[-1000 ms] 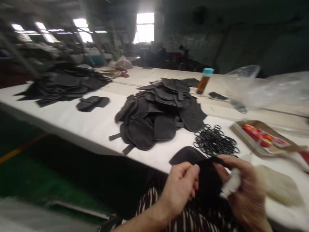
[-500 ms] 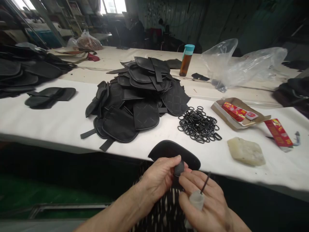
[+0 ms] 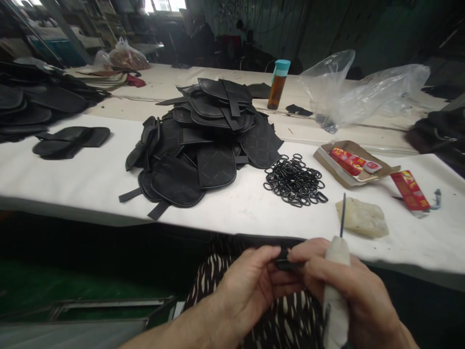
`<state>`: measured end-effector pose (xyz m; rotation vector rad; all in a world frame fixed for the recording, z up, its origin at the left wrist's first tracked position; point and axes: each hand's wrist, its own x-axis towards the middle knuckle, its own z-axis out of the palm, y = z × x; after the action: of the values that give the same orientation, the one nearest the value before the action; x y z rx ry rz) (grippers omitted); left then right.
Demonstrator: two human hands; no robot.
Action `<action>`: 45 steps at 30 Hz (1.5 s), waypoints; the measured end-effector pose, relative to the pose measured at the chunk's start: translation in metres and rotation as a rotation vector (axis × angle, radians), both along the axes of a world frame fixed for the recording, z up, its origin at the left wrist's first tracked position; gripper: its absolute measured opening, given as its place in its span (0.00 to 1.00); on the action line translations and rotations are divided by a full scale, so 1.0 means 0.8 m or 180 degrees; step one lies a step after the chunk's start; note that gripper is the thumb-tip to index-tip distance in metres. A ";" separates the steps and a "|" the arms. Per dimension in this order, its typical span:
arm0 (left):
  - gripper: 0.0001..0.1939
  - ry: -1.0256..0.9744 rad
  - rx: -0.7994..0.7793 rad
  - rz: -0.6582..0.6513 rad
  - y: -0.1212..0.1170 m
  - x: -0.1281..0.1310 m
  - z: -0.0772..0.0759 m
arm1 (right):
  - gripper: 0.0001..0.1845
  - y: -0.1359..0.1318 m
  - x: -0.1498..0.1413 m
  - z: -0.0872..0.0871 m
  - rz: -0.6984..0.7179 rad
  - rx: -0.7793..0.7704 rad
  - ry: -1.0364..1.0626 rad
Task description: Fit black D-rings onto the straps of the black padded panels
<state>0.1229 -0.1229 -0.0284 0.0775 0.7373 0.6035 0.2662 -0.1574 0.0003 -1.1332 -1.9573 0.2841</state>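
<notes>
We work at a long table whose white covering (image 3: 232,211) lies ahead of both hands, with a cream tabletop (image 3: 174,75) farther out. We see a green floor (image 3: 83,276) left of the left hand (image 3: 250,286) and a dark wall (image 3: 327,29) far beyond the right hand (image 3: 352,286). Ahead of the left hand is a pile of black flaps (image 3: 218,165); ahead of the right, a heap of black D-rings (image 3: 296,182) and a pale yellow block (image 3: 363,217). Our left hand pinches a small black piece (image 3: 285,264) between thumb and fingers; our right fingertips meet the same piece while that hand grips a pale-handled awl-like tool (image 3: 337,291), shaft upward. The piece sits between the two hands, on the near side of the table edge; our fingers cover most of it, so we cannot determine its outline. The shaft's tip is too fine to make out. Far left of the left hand, a black stack (image 3: 39,102) is cut off by the frame, as is the window (image 3: 165,5) beyond.
</notes>
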 end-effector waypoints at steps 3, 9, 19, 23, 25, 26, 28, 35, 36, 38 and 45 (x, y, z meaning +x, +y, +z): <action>0.10 0.0248 -0.0005 0.0040 0.031 0.010 -0.005 | 0.11 0.018 -0.003 -0.014 -0.0031 0.0644 -0.0345; 0.10 0.0553 0.0163 0.0057 0.059 0.020 -0.013 | 0.11 0.031 -0.016 -0.051 -0.0376 0.1448 -0.0882; 0.11 0.0767 0.1011 0.0063 0.042 0.015 -0.019 | 0.15 0.012 -0.009 -0.042 -0.0470 0.1437 -0.1586; 0.12 0.0825 0.1153 0.0023 0.036 0.015 -0.022 | 0.14 0.008 -0.008 -0.041 -0.0613 0.1364 -0.1434; 0.12 0.0804 0.1149 0.0017 0.033 0.016 -0.023 | 0.11 0.004 -0.009 -0.049 -0.0644 0.1121 -0.0967; 0.11 0.0790 0.1142 0.0032 0.032 0.016 -0.023 | 0.10 0.003 -0.010 -0.053 -0.0687 0.0929 -0.0555; 0.11 0.0771 0.1124 0.0095 0.031 0.016 -0.023 | 0.11 -0.001 -0.011 -0.063 -0.0803 0.0333 0.0340; 0.09 0.0715 0.1182 0.0140 0.027 0.016 -0.027 | 0.15 -0.008 -0.009 -0.078 -0.0876 0.0202 0.0104; 0.09 0.0711 0.1214 0.0129 0.026 0.017 -0.028 | 0.15 -0.007 -0.011 -0.078 -0.0982 0.0260 0.0095; 0.07 0.0706 0.1245 0.0118 0.024 0.019 -0.030 | 0.13 -0.005 -0.017 -0.077 -0.1214 0.0123 0.0322; 0.11 0.0555 0.1195 0.0362 0.019 0.019 -0.036 | 0.04 -0.003 -0.035 -0.077 -0.1494 -0.0511 0.0772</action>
<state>0.1378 -0.1079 -0.0572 0.4418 0.7928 0.8467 0.2385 -0.1600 -0.0609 -1.5448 -1.4284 0.3115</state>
